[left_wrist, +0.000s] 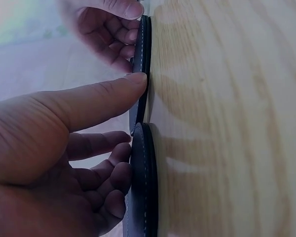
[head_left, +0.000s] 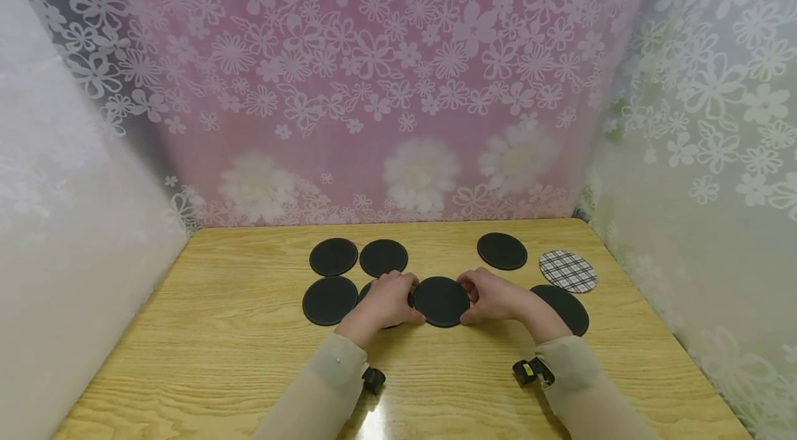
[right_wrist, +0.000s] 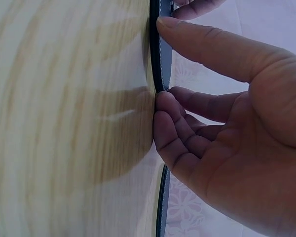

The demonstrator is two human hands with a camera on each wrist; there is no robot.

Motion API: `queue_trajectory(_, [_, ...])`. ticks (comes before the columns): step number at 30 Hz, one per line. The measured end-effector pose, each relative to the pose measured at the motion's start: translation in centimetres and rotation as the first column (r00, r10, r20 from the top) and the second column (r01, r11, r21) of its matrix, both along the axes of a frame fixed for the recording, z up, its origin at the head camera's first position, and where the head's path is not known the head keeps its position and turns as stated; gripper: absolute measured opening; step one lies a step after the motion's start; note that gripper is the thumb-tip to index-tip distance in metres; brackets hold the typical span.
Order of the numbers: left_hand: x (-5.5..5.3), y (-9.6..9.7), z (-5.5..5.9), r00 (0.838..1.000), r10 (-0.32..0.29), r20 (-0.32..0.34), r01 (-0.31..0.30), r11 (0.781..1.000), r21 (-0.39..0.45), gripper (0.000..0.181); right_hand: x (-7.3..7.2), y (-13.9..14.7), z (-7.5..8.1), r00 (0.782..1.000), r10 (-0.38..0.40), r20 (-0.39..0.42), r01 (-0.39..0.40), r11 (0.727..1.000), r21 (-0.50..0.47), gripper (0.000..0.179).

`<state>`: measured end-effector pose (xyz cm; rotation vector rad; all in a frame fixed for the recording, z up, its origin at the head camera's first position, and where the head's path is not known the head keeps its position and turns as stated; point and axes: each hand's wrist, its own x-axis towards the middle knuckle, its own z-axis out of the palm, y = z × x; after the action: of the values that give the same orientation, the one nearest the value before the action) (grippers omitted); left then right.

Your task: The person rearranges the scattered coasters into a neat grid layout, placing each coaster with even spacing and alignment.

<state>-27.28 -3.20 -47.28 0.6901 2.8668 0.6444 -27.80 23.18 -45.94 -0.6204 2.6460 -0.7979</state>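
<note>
A round black coaster (head_left: pixel 441 301) with light edge stitching lies between both hands, flat and close to the tabletop. My left hand (head_left: pixel 389 299) holds its left edge, the thumb (left_wrist: pixel 136 79) on the near side and the fingers curled toward the far side. My right hand (head_left: pixel 495 296) holds the right edge, its thumb (right_wrist: pixel 168 22) against the rim in the right wrist view. Under the left hand another black coaster (left_wrist: pixel 140 182) is partly hidden, lying beside the held one. Three more black coasters, one being the front-left coaster (head_left: pixel 330 300), complete a two-by-two group there.
To the right lie a back black coaster (head_left: pixel 501 251), a white plaid coaster (head_left: pixel 568 271) and a black coaster (head_left: pixel 563 308) partly behind the right forearm. The wooden table (head_left: pixel 205 329) is enclosed by floral curtains (head_left: pixel 398 80) at the back and sides.
</note>
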Motion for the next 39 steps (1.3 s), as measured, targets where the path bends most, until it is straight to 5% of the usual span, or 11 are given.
queue_trajectory(12, [0.2,0.2,0.5,0.998,0.001,0.070,-0.003,1.000,0.024,0.069,0.5,0.7,-0.1,1.000,-0.025,0.015,0.026,0.999,-0.039,0.080])
queue_trajectory(24, [0.8,0.1,1.2,0.999,0.038,0.038,-0.040,0.997,0.062,0.069,1.3,2.2,0.3,0.991,-0.129,-0.043,0.128,0.991,-0.027,0.096])
queue_trajectory(39, [0.5,0.5,2.2,0.999,0.051,0.014,-0.052,0.996,0.077,0.074,1.3,5.7,0.6,0.979,-0.122,-0.162,0.127,0.992,0.025,0.101])
